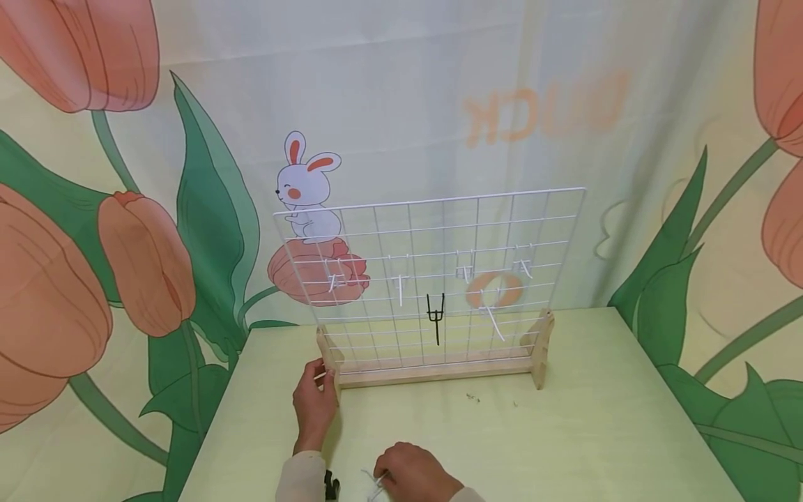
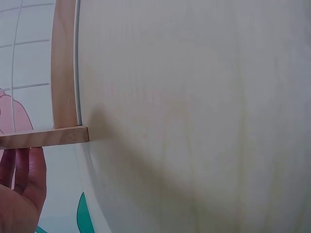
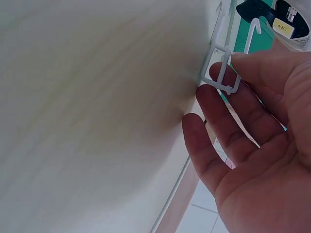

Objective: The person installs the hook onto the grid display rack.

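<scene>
A white wire grid panel stands upright in a wooden base. My left hand is at the base's left wooden foot; in the left wrist view its straight fingers touch the foot's outer face. Near the front of the table, my right hand pinches a white wire hook between thumb and index finger, the other fingers extended. Several white hooks, among them a short one and a lower one, hang on the grid with one black hook.
The stand rests on a table with a pale yellow-green cover. Small dark specks lie in front of the base. Behind hangs a curtain with printed tulips and a rabbit. A dark wrist device shows by the left sleeve.
</scene>
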Demonstrator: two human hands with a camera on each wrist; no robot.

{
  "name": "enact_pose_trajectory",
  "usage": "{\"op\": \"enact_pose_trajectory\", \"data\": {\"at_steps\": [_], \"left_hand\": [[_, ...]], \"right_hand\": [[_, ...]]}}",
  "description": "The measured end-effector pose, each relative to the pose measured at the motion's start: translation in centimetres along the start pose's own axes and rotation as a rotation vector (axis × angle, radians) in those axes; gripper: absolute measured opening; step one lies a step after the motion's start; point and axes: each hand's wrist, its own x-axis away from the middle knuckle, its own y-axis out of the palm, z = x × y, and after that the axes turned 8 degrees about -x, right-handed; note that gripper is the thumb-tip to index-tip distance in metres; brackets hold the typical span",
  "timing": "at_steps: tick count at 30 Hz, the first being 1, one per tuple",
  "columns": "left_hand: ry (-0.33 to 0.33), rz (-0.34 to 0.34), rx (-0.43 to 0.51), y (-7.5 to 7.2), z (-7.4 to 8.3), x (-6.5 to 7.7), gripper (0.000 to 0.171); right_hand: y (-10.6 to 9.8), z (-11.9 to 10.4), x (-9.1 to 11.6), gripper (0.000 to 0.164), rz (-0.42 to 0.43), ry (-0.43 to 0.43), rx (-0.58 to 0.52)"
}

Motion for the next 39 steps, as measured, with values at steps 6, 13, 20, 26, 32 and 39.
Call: {"op": "enact_pose_trajectory", "data": {"at_steps": [6, 13, 20, 26, 32, 39], "left_hand": [[0.004, -0.005, 0.005, 0.1, 0.0, -0.1, 0.029], [-0.007, -0.006, 0.009, 0.1, 0.1, 0.0, 0.029], [-0.033, -0.028, 0.011, -0.1, 0.1, 0.0, 0.031], [-0.015, -0.009, 0.013, -0.1, 0.2, 0.1, 0.03], [-0.032, -0.018, 0.006, 0.0, 0.0, 0.1, 0.03], [-0.043, -0.034, 0.006, 0.0, 0.0, 0.0, 0.032]], "right_hand": [[-0.2, 0.1, 0.2, 0.014, 0.003, 0.058, -0.038], [-0.3, 0.2, 0.5, 0.01, 0.014, 0.097, -0.054], [-0.7, 0.3, 1.3, 0.012, 0.001, 0.121, -0.115], [-0.5, 0.2, 1.7, 0.012, -0.037, 0.215, -0.238], [-0.2, -0.3, 2.2, 0.012, -0.048, 0.216, -0.284], [-0.1, -0.4, 2.6, 0.013, -0.076, 0.241, -0.349]]}}
